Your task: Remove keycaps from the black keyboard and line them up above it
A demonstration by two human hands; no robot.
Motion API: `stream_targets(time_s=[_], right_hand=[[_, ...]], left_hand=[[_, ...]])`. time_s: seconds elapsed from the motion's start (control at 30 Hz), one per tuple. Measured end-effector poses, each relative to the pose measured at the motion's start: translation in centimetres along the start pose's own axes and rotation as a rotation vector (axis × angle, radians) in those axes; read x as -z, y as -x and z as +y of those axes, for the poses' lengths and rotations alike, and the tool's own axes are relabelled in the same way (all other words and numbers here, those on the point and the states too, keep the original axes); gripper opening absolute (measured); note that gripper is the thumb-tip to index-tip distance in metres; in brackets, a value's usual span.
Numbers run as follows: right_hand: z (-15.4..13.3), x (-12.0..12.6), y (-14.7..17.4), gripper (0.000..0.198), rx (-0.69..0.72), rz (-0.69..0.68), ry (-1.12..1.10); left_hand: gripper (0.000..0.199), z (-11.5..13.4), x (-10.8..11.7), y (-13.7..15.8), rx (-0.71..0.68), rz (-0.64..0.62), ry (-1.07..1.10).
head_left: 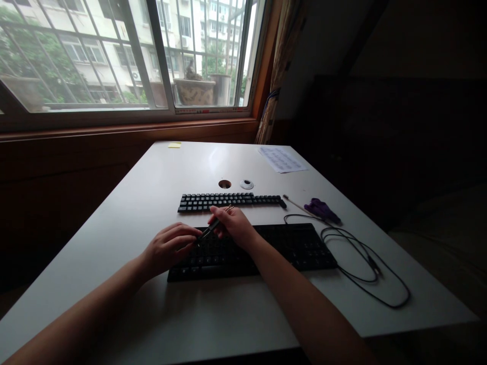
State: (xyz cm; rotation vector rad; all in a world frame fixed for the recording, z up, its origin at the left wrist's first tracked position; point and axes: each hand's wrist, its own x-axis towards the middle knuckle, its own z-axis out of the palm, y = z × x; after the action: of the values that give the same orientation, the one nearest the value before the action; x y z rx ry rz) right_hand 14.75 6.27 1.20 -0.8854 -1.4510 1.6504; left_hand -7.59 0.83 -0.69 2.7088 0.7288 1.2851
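A black keyboard (300, 246) lies across the white desk in front of me, many of its keys hidden under my hands. My right hand (234, 223) is closed around a slim dark tool (208, 231) with thin wire at its upper end, held slantwise over the keyboard; its exact kind is unclear. My left hand (173, 243) rests over the keyboard's left side. Its fingers are drawn together by the tool's lower end, and whatever they pinch is hidden. Beyond the keyboard, loose black keycaps (216, 200) stand in tight rows.
The keyboard's black cable (365, 248) loops over the right side of the desk (125, 203). Near it lie a purple cloth (322, 210) and a thin brush-like stick (299, 205). Farther back are a cable hole (224, 184), its round cover (247, 184), paper sheets (282, 159) and a yellow note (174, 145).
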Motion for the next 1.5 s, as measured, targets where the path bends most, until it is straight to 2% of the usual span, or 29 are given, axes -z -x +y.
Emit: stream_targets(time_s=[0.4, 0.6, 0.77, 0.9, 1.03, 1.17, 1.3, 1.4, 1.5], right_hand=[[-0.2, -0.1, 0.1, 0.049, 0.029, 0.062, -0.016], [-0.1, -0.2, 0.0, 0.048, 0.041, 0.079, -0.01], [-0.2, -0.3, 0.1, 0.048, 0.077, 0.091, 0.021], [-0.1, -0.1, 0.1, 0.05, 0.166, 0.15, 0.081], [0.1, 0.1, 0.0, 0.051, 0.267, 0.279, 0.234], [-0.2, 0.2, 0.3, 0.049, 0.471, 0.43, 0.503], [-0.6, 0.1, 0.5, 0.044, 0.596, 0.545, 0.597], [-0.5, 0.1, 0.6, 0.037, 0.65, 0.535, 0.619], [-0.2, 0.0, 0.5, 0.029, 0.687, 0.44, 0.638]], left_hand=[[0.037, 0.3, 0.4, -0.5, 0.049, 0.005, 0.018], [0.028, 0.2, 0.4, -0.4, 0.056, -0.006, 0.026], [0.03, 0.1, 0.4, -0.3, 0.061, 0.008, 0.03], [0.026, 0.0, 0.7, -0.4, 0.07, 0.017, 0.022], [0.026, 0.1, 1.0, -0.6, 0.095, 0.04, -0.005], [0.027, 0.2, 1.3, -0.8, 0.137, 0.061, -0.023], [0.027, -0.1, 1.2, -0.8, 0.157, 0.05, -0.006], [0.028, -0.4, 1.1, -0.6, 0.181, 0.053, -0.003], [0.032, -0.7, 1.0, -0.2, 0.243, 0.049, -0.008]])
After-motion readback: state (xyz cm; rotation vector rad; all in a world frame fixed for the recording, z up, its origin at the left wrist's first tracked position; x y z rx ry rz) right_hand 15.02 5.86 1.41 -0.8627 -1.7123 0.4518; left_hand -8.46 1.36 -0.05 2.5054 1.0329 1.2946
